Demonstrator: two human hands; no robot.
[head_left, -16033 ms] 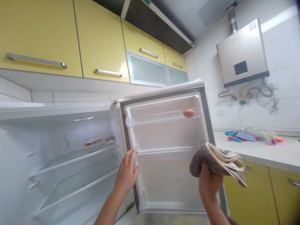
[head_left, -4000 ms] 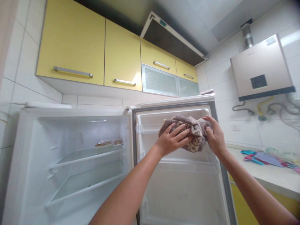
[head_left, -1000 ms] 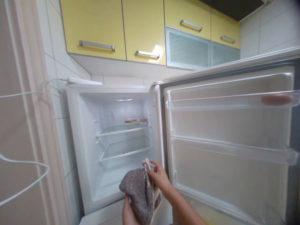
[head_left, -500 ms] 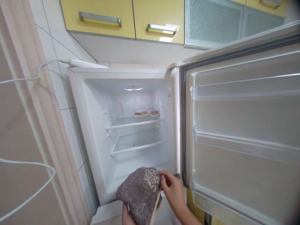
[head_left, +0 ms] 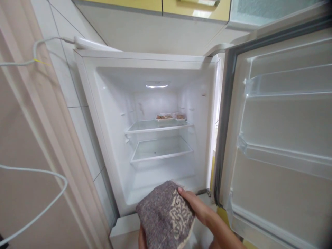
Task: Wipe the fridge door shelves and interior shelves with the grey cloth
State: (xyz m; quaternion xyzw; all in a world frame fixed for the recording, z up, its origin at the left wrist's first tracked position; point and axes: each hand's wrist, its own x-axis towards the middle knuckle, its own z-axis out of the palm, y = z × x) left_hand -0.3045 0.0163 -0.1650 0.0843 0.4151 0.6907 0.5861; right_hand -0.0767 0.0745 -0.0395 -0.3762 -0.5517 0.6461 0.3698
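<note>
A folded grey cloth (head_left: 158,211) with a cream swirl pattern is held between my two hands at the bottom middle, in front of the fridge opening. My left hand (head_left: 141,238) supports it from below on the left; most of its fingers are hidden under the cloth. At the upper right edge my right hand (head_left: 195,204) grips the cloth, thumb on top and the other fingers hidden behind. Behind it stands the open fridge (head_left: 155,62), its light on. Two glass shelves show inside, the upper shelf (head_left: 145,126) and the lower shelf (head_left: 163,148).
Packed food trays (head_left: 166,117) sit at the back of the upper shelf. The fridge door (head_left: 280,128), with clear door racks, stands wide open on the right. Yellow cabinets (head_left: 176,7) hang above. A white cable (head_left: 36,221) loops at the left by the door frame.
My right hand has shifted from pinching the cloth's edge to gripping its corner, and the cloth now shows more of its pattern. The view has moved closer to the fridge.
</note>
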